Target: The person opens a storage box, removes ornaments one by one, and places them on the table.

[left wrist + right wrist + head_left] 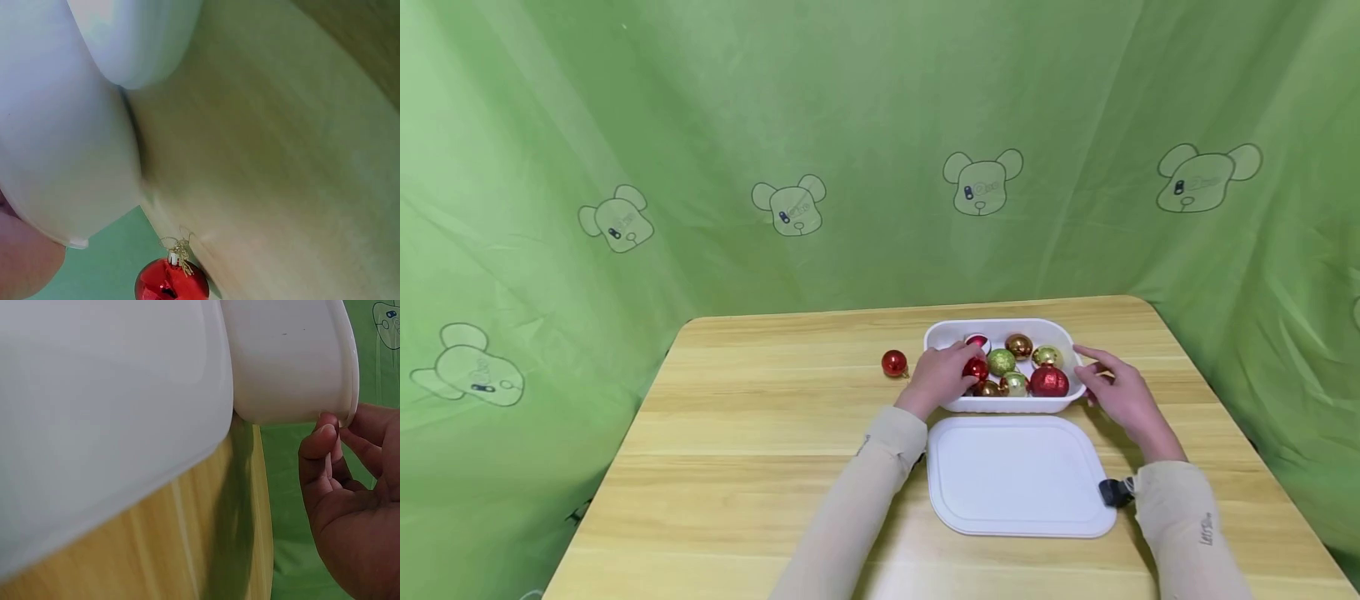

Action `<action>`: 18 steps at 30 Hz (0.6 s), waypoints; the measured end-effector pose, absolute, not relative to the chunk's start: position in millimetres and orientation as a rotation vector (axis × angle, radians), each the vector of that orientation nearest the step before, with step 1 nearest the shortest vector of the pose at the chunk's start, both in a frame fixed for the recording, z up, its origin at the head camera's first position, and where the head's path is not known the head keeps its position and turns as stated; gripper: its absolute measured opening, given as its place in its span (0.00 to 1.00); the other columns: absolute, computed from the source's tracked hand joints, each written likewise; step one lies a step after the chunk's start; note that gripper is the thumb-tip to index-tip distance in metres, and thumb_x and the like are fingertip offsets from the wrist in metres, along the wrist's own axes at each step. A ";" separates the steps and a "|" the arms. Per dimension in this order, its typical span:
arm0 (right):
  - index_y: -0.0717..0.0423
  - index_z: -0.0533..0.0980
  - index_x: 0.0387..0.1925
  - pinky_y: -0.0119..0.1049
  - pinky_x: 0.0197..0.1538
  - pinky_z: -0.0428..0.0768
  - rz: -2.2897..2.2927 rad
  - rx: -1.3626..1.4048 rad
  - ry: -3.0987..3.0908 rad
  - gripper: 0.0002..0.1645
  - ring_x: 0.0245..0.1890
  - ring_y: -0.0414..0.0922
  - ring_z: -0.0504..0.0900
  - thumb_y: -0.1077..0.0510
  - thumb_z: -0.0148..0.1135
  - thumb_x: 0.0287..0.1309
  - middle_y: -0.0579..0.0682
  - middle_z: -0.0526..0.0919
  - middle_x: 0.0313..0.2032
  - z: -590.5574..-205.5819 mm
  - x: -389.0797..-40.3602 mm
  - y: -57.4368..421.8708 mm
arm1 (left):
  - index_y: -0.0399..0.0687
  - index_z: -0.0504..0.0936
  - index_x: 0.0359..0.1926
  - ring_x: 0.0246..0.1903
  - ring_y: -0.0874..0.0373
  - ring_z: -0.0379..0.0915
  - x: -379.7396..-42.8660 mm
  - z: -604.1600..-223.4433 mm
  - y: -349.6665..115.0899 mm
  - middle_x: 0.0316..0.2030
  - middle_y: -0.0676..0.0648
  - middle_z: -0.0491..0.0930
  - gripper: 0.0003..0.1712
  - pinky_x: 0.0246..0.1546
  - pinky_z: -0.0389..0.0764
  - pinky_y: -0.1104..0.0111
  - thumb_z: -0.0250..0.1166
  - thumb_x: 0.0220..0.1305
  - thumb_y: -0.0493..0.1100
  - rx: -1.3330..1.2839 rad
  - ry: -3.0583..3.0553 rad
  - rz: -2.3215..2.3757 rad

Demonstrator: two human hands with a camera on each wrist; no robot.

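- Box (1003,406): smooth, glossy, plastic-looking.
- Lid (1021,477): smooth, plastic-looking.
- Loose red bauble (894,363): glossy, mirror-like.
- Green bauble (1001,361): rough, glittery.
- Worktop (737,433): smooth, wood-grained, faintly glossy.
- Sleeves (848,510): matt cloth.
- Backdrop (880,92): creased cloth.

White open box (1003,405), sitting upright between the two hands, with the right hand (1123,396) on its right rim. Inside is a bunch of shiny baubles: a smooth red bauble (976,368) right at the left hand's (942,377) fingertips (can't tell if it's pinched or just touched), a glittery green one (1001,362) just right of those, plus a big red one (1048,382) nearer the right hand. Another red ornament (894,363), gold string attached, lies just left of the left hand.
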State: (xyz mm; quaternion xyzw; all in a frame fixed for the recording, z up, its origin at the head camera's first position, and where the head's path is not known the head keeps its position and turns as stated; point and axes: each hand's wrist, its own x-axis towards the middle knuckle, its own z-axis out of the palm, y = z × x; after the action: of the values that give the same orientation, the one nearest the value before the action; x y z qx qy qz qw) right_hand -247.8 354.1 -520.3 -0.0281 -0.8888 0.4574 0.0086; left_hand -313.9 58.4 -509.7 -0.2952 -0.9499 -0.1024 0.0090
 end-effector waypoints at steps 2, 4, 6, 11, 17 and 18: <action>0.50 0.60 0.79 0.37 0.27 0.81 1.429 -0.089 -2.779 0.34 0.31 0.45 0.81 0.44 0.50 0.79 0.62 0.76 0.51 -520.3 -247.3 354.6 | 0.68 0.77 0.64 0.54 0.58 0.83 -314.0 -510.7 59.0 0.60 0.55 0.80 0.20 0.55 0.79 0.62 0.64 0.74 0.54 -0.923 -2.966 -0.304; 0.50 0.60 0.79 0.37 0.27 0.81 1.429 -0.090 -2.781 0.35 0.31 0.45 0.81 0.44 0.50 0.79 0.62 0.76 0.51 -520.7 -247.2 354.7 | 0.69 0.78 0.65 0.55 0.58 0.82 -314.1 -511.6 59.3 0.61 0.54 0.79 0.20 0.55 0.80 0.62 0.64 0.74 0.54 -0.925 -2.967 -0.286; 0.50 0.60 0.79 0.37 0.27 0.81 1.429 -0.092 -2.781 0.35 0.31 0.44 0.80 0.44 0.50 0.79 0.62 0.76 0.51 -521.7 -247.5 354.8 | 0.69 0.78 0.65 0.55 0.57 0.82 -314.6 -512.8 59.6 0.63 0.54 0.79 0.20 0.55 0.80 0.62 0.63 0.74 0.54 -0.933 -2.966 -0.276; 0.50 0.60 0.79 0.36 0.27 0.81 1.433 -0.092 -2.771 0.34 0.30 0.44 0.80 0.44 0.50 0.79 0.62 0.76 0.50 -524.1 -248.1 355.4 | 0.69 0.78 0.64 0.54 0.56 0.82 -315.9 -516.0 59.6 0.63 0.53 0.78 0.20 0.56 0.80 0.61 0.63 0.74 0.54 -0.930 -2.961 -0.293; 0.50 0.60 0.79 0.37 0.27 0.81 1.440 -0.088 -2.766 0.34 0.30 0.44 0.80 0.44 0.50 0.80 0.62 0.75 0.50 -523.6 -248.2 354.6 | 0.67 0.77 0.64 0.53 0.55 0.82 -316.0 -514.8 57.7 0.61 0.51 0.78 0.20 0.57 0.80 0.61 0.64 0.74 0.53 -0.929 -2.939 -0.380; 0.50 0.60 0.79 0.37 0.27 0.81 1.441 -0.090 -2.766 0.34 0.30 0.44 0.80 0.44 0.50 0.79 0.62 0.75 0.50 -523.5 -248.4 354.5 | 0.67 0.77 0.65 0.53 0.55 0.82 -316.2 -514.4 57.3 0.61 0.51 0.78 0.20 0.57 0.80 0.61 0.64 0.74 0.53 -0.931 -2.932 -0.396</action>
State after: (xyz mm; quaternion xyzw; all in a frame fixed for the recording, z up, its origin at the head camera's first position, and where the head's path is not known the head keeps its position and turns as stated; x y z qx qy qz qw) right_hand -248.4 354.5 -523.5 -0.0288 -0.8864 0.4618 0.0107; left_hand -316.2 57.3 -514.4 -0.3001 -0.9451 -0.1275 0.0199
